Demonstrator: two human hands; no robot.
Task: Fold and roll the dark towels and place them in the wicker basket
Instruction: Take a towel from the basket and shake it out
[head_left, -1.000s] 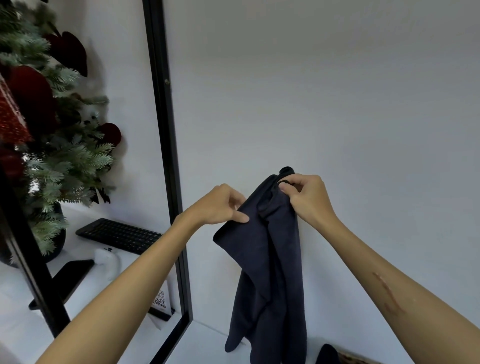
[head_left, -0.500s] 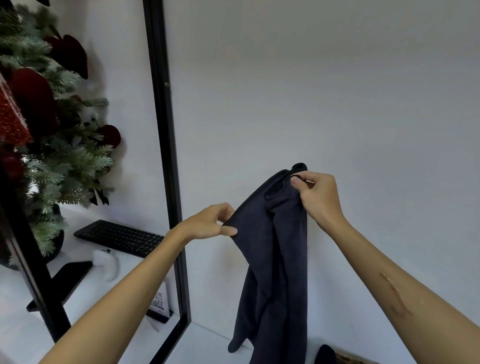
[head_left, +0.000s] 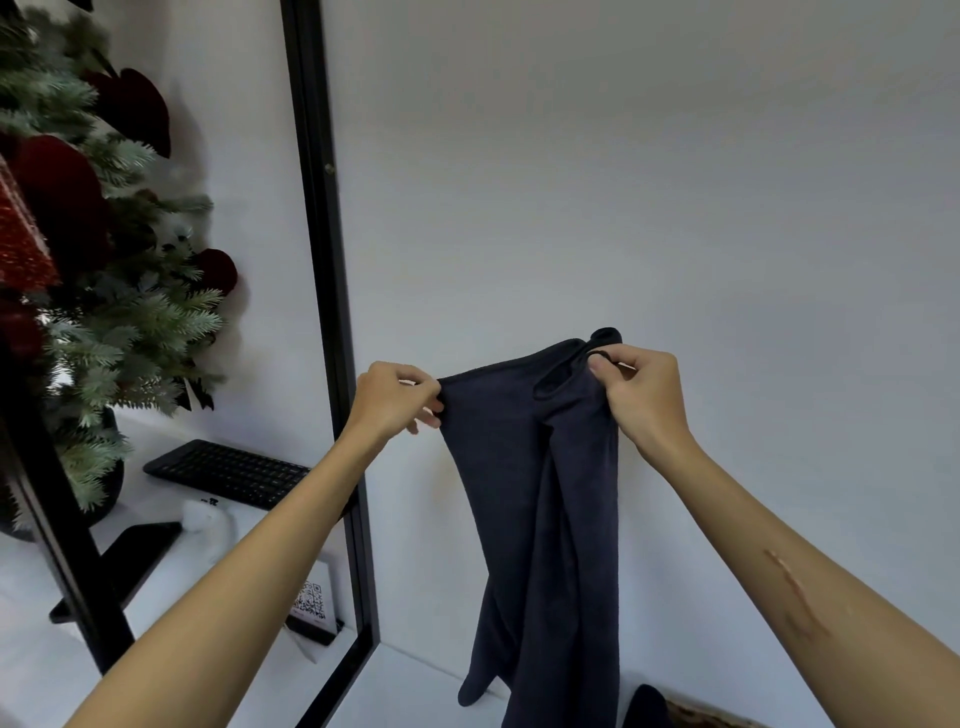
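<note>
Head view: a dark towel (head_left: 540, 499) hangs in the air before a white wall, held along its top edge. Left hand (head_left: 397, 400) pinches one corner; right hand (head_left: 641, 397) pinches the other, where the cloth bunches. Soft, light and limp, it droops in folds — likely best gripped at the corners and pulled taut. A basket (head_left: 696, 716) edge peeks in at the bottom — barely visible.
</note>
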